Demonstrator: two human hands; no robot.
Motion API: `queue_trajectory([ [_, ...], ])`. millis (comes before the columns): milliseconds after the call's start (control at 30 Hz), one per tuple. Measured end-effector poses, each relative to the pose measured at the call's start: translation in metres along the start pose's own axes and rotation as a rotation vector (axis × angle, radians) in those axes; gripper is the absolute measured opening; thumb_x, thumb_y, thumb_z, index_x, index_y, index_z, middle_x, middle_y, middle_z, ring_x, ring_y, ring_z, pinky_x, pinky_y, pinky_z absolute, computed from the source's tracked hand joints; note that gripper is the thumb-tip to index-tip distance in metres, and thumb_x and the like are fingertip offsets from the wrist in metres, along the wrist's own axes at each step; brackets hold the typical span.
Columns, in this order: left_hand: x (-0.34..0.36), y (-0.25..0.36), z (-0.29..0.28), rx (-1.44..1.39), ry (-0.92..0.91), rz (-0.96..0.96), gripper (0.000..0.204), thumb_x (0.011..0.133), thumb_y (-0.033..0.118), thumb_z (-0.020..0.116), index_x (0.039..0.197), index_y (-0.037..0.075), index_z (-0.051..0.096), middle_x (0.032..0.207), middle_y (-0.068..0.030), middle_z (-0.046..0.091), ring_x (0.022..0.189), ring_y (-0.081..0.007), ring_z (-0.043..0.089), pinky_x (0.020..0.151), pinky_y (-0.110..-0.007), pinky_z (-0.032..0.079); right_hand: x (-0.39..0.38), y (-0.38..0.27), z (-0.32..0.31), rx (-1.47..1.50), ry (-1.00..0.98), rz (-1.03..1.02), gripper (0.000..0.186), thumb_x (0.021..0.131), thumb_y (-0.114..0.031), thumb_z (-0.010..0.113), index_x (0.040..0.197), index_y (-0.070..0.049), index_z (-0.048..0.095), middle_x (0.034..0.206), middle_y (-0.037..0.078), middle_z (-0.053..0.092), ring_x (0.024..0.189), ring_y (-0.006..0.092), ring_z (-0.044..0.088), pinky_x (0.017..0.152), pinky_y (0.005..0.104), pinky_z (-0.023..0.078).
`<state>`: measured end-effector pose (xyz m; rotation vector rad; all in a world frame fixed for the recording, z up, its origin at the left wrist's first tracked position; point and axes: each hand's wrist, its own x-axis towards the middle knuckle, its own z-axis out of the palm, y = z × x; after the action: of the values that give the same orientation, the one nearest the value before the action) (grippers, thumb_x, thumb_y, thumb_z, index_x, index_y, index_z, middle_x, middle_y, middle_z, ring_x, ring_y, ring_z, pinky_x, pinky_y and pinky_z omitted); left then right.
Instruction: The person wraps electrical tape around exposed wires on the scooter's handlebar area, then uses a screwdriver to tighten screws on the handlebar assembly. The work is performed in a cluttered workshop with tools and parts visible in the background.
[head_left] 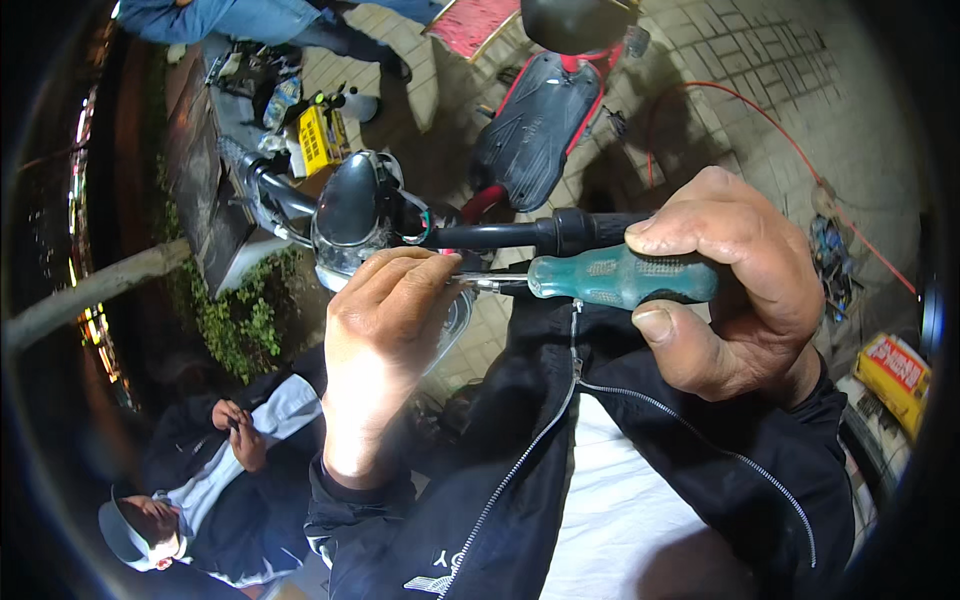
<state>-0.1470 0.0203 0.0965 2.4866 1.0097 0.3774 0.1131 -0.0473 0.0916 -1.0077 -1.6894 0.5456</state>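
My right hand (745, 270) grips the green handle of a screwdriver (600, 278), thumb below and forefinger above. Its metal shaft points left toward the fingertips of my left hand (385, 310), which are curled together near the tip. What those fingers pinch, if anything, is hidden. Just beyond both hands runs a black handlebar (490, 236) with a dark grip (590, 230) at its right end. Left of the bar's middle is a rounded black headlight housing (350, 200), with loose wires (415, 205) beside it.
A red and black scooter (535, 130) stands on the paving ahead. Yellow boxes lie at the left (320, 138) and right (893, 380). An orange hose (770, 125) crosses the ground. A person in a cap (225, 480) is at the lower left, and another person's legs (270, 20) show at the top.
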Motion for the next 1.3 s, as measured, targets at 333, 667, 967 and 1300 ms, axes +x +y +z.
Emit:
queue_trajectory([
  [333, -0.002, -0.002, -0.005, 0.211, -0.134, 0.187, 0.028, 0.071, -0.001, 0.069, 0.099, -0.001, 0.066, 0.089, -0.0143, 0.067, 0.091, -0.0308, 0.066, 0.077, -0.038, 0.055, -0.029, -0.043, 0.007, -0.097, -0.061, 0.268, 0.039, 0.079, -0.014, 0.079, 0.111, 0.003, 0.065, 0.089, 0.014, 0.063, 0.071, 0.0219, 0.062, 0.060, 0.0311, 0.050],
  [667, 0.004, -0.017, -0.012, 0.320, -0.293, 0.216, 0.019, 0.077, 0.007, 0.071, 0.095, 0.000, 0.069, 0.088, -0.0115, 0.069, 0.095, -0.0278, 0.066, 0.083, -0.037, 0.054, -0.056, -0.028, 0.034, -0.110, -0.041, 0.218, 0.039, 0.078, -0.005, 0.077, 0.114, 0.003, 0.064, 0.090, 0.013, 0.064, 0.074, 0.0233, 0.062, 0.063, 0.0311, 0.050],
  [967, 0.009, -0.027, -0.023, 0.294, -0.417, 0.171, 0.018, 0.076, 0.006, 0.074, 0.094, 0.002, 0.071, 0.081, -0.0095, 0.063, 0.080, -0.0281, 0.059, 0.072, -0.038, 0.050, -0.087, -0.012, 0.065, 0.043, 0.038, 0.462, 0.038, 0.078, -0.005, 0.077, 0.113, 0.001, 0.064, 0.091, 0.018, 0.067, 0.077, 0.0300, 0.068, 0.065, 0.0356, 0.054],
  [1300, 0.019, -0.019, -0.028, 0.442, -0.521, 0.261, 0.017, 0.075, 0.012, 0.075, 0.090, 0.004, 0.071, 0.083, -0.0076, 0.062, 0.081, -0.0269, 0.059, 0.075, -0.038, 0.050, -0.114, -0.006, 0.094, 0.106, 0.081, 0.496, 0.035, 0.078, -0.004, 0.077, 0.109, 0.005, 0.063, 0.098, 0.019, 0.064, 0.082, 0.0332, 0.067, 0.071, 0.0367, 0.054],
])
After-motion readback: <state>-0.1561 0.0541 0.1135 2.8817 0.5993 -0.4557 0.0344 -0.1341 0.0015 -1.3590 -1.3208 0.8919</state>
